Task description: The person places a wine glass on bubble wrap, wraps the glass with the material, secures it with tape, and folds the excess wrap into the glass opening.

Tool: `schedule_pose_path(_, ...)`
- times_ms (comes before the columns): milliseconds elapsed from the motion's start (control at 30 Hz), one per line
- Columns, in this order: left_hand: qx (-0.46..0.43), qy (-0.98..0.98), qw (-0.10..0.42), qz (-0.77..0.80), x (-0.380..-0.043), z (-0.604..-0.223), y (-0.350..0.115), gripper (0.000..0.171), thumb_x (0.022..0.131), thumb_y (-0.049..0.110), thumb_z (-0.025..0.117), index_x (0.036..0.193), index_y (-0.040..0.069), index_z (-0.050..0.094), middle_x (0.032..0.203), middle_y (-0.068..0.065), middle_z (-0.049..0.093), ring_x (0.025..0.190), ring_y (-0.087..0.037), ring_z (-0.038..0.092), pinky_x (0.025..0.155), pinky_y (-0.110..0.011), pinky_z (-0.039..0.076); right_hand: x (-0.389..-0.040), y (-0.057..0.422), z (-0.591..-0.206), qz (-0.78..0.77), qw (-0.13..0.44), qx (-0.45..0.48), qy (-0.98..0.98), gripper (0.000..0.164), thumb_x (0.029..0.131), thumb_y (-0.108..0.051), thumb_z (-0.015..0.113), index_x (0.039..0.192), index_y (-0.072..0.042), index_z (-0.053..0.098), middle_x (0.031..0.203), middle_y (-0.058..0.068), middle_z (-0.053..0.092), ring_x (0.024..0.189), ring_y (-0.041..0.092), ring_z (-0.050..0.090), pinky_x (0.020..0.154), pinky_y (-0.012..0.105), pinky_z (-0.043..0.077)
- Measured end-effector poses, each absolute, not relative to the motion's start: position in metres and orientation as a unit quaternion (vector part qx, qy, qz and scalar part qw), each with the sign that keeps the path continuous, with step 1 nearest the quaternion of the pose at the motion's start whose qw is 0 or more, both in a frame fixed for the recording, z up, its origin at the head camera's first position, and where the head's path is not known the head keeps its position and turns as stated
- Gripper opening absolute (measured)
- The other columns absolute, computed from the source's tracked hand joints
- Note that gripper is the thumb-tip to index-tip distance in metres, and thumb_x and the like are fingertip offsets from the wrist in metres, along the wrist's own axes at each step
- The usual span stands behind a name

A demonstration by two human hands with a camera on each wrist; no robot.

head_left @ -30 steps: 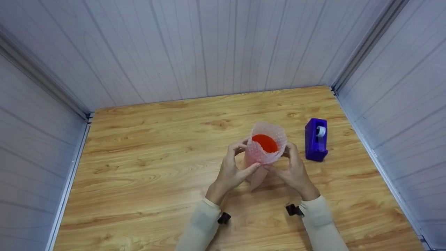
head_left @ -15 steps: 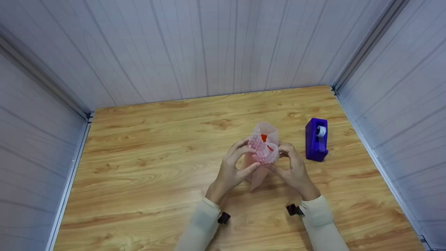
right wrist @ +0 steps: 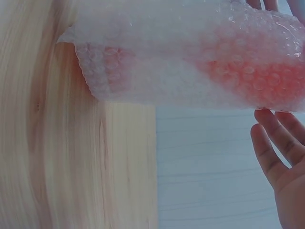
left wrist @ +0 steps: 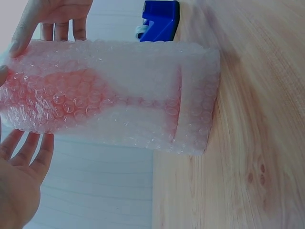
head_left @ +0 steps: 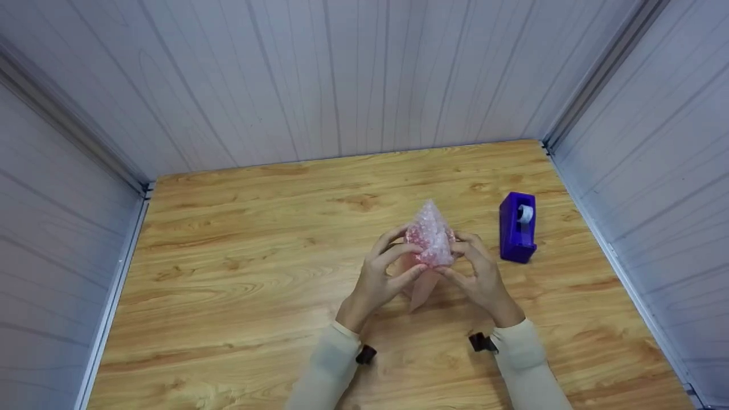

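A red wine glass [left wrist: 71,93] stands upright inside a sleeve of bubble wrap [head_left: 431,236], its bowl, stem and foot showing through in the left wrist view. The wrap's top edge is pressed inward to a peak over the glass, and the rim is hidden from above. My left hand [head_left: 379,279] grips the upper wrap from the left, thumb at the front and fingers around the side. From the other side my right hand [head_left: 483,279] pinches the folded top, its thumb close to the left thumb. The wrap's lower end rests on the table.
A blue tape dispenser [head_left: 517,228] with a white roll stands right of the wrapped glass on the wooden table [head_left: 256,256]. Pale panelled walls [head_left: 353,80] enclose the back and both sides.
The bubble wrap's top was a wide round opening showing the red rim. Fingers of both hands have pushed it inward, and it now covers the glass. The forearms have stayed put.
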State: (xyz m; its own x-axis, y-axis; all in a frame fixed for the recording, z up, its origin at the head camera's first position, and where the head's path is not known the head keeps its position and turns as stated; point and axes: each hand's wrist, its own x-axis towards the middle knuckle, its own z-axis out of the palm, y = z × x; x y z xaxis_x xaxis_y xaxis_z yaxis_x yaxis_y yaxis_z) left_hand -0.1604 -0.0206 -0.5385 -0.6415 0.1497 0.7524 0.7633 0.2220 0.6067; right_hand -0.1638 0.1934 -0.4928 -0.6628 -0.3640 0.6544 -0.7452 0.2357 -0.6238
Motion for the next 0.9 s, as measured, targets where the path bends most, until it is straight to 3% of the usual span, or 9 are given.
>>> schedule_pose_path(200,-0.317,-0.726,0.284,-0.541,-0.16,-0.535,-0.02,0.03,0.083,0.007,0.082,0.11,0.007,0.071,0.14,-0.021,0.05,0.126,-0.033,0.053,0.096,-0.042,0.052,-0.173,0.199,-0.509,0.475,0.196,0.384,-0.767,0.036,0.07,0.009,0.081,0.102,0.0,0.067,0.12,0.03,0.056,0.108,0.037,0.058,0.096,0.022,0.045)
schedule_pose_path(500,-0.314,-0.738,0.256,-0.539,-0.159,-0.534,-0.021,0.024,0.085,0.008,0.081,0.107,0.005,0.072,0.139,-0.022,0.048,0.124,-0.035,0.052,0.096,-0.038,0.052,-0.177,0.205,-0.525,0.464,0.148,0.384,-0.784,0.032,0.079,0.011,0.075,0.104,-0.009,0.068,0.13,0.022,0.049,0.114,0.031,0.055,0.1,0.026,0.044)
schedule_pose_path(700,-0.316,-0.743,0.241,-0.538,-0.159,-0.533,-0.023,0.02,0.089,0.01,0.077,0.109,0.007,0.073,0.142,-0.018,0.048,0.126,-0.03,0.051,0.094,-0.04,0.053,-0.175,0.205,-0.524,0.449,0.149,0.389,-0.79,0.025,0.085,0.006,0.072,0.104,-0.009,0.069,0.132,0.021,0.049,0.112,0.033,0.055,0.098,0.026,0.044)
schedule_pose_path(900,-0.324,-0.743,0.245,-0.532,-0.158,-0.534,-0.024,0.017,0.089,0.008,0.077,0.105,0.005,0.072,0.141,-0.02,0.048,0.126,-0.031,0.052,0.094,-0.038,0.053,-0.175,0.204,-0.525,0.45,0.145,0.389,-0.79,0.028,0.082,0.01,0.072,0.103,-0.01,0.07,0.134,0.021,0.049,0.113,0.033,0.056,0.097,0.025,0.045)
